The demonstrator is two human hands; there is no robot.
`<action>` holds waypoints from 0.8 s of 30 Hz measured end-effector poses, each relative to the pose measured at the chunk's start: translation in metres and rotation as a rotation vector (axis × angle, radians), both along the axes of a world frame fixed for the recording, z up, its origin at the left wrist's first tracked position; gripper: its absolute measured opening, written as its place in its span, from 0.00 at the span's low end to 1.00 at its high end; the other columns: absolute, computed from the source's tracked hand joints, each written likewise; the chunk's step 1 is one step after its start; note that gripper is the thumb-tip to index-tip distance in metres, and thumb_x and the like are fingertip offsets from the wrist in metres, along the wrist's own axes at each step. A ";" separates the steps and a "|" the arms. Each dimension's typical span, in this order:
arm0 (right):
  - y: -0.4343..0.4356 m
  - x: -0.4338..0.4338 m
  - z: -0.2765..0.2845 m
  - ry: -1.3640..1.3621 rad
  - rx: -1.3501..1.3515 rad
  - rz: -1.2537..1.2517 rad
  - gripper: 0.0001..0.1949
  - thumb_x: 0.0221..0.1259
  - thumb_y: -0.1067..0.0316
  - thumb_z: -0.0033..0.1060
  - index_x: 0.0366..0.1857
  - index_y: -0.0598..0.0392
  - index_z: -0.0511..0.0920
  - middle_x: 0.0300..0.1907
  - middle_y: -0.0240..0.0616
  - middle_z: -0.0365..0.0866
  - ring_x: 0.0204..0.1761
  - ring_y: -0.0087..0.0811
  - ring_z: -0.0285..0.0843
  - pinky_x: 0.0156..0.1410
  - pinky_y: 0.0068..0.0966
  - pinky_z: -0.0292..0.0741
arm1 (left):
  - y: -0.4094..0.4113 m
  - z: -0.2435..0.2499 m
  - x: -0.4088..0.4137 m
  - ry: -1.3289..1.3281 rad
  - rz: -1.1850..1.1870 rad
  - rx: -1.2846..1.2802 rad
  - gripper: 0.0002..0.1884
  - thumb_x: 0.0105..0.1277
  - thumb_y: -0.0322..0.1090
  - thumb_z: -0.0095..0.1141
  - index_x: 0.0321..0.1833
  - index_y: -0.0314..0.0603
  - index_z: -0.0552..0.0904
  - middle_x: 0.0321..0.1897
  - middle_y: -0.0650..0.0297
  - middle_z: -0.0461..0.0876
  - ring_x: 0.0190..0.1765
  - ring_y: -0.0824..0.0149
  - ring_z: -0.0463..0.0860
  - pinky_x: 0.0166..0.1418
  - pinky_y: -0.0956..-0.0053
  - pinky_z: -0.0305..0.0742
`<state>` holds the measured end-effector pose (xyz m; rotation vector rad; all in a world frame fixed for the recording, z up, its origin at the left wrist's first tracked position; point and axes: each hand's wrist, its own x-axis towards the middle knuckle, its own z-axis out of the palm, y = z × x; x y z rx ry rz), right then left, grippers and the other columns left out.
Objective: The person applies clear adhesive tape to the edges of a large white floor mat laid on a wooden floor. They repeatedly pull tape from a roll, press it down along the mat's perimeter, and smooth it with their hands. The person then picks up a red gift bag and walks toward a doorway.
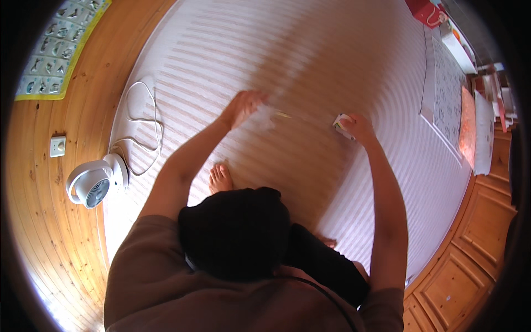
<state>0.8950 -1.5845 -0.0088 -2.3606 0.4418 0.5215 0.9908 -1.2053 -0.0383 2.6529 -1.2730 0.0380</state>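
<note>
My right hand point(360, 128) grips a small white box point(342, 125), perhaps a card box, with darker and yellowish marks on it. To its left, my left hand point(246, 107) is blurred over the striped bedding point(199, 74). A pale, smeared shape point(266, 119) lies just beside the left fingers, too blurred to name or to tell whether they hold it. Between both hands shows a thin yellow-green sliver point(283, 115), also unclear.
A white fan point(96, 184) with a looped white cable point(157, 124) sits at the left edge, near a wall socket point(57, 146). A picture chart point(56, 47) hangs on the wood wall. Pillows point(466, 126) and a red bag point(425, 12) lie right. My bare foot point(220, 178) rests in front.
</note>
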 end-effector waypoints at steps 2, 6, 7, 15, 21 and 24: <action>0.011 0.020 -0.008 -0.053 -0.230 0.120 0.18 0.54 0.48 0.61 0.34 0.54 0.81 0.33 0.44 0.81 0.37 0.40 0.79 0.42 0.35 0.73 | 0.026 -0.006 -0.009 -0.060 -0.059 0.155 0.30 0.55 0.37 0.59 0.63 0.48 0.67 0.62 0.58 0.66 0.64 0.61 0.65 0.66 0.63 0.61; 0.028 0.020 -0.027 -0.154 -0.305 0.099 0.19 0.53 0.45 0.60 0.31 0.52 0.80 0.31 0.45 0.81 0.35 0.43 0.79 0.41 0.39 0.72 | 0.119 -0.038 -0.046 0.009 -0.064 0.248 0.41 0.56 0.49 0.59 0.71 0.55 0.56 0.72 0.62 0.52 0.72 0.61 0.54 0.75 0.59 0.49; 0.029 0.019 -0.025 -0.133 -0.318 0.098 0.18 0.53 0.46 0.60 0.32 0.52 0.80 0.33 0.44 0.81 0.37 0.43 0.79 0.42 0.39 0.72 | 0.134 -0.034 -0.050 0.156 0.049 0.217 0.45 0.52 0.52 0.63 0.72 0.56 0.55 0.73 0.63 0.50 0.73 0.60 0.52 0.75 0.58 0.47; 0.030 0.023 -0.034 0.004 -0.215 -0.034 0.18 0.55 0.45 0.58 0.37 0.50 0.81 0.38 0.42 0.83 0.44 0.44 0.79 0.46 0.39 0.72 | 0.228 0.021 -0.015 0.106 0.455 0.250 0.62 0.36 0.50 0.74 0.73 0.44 0.47 0.70 0.57 0.56 0.69 0.58 0.60 0.70 0.59 0.54; 0.048 0.029 -0.025 -0.017 -0.344 0.019 0.18 0.56 0.45 0.57 0.39 0.48 0.81 0.41 0.42 0.83 0.46 0.44 0.79 0.47 0.41 0.73 | 0.354 0.062 -0.019 -0.119 0.594 0.359 0.35 0.60 0.45 0.58 0.69 0.46 0.61 0.60 0.57 0.71 0.59 0.55 0.71 0.61 0.63 0.66; 0.050 0.029 -0.025 -0.021 -0.346 0.011 0.20 0.55 0.43 0.57 0.35 0.50 0.80 0.38 0.40 0.83 0.44 0.44 0.79 0.47 0.39 0.71 | 0.354 0.058 -0.021 -0.206 0.796 0.032 0.24 0.69 0.38 0.44 0.68 0.49 0.63 0.60 0.59 0.72 0.56 0.53 0.74 0.56 0.65 0.71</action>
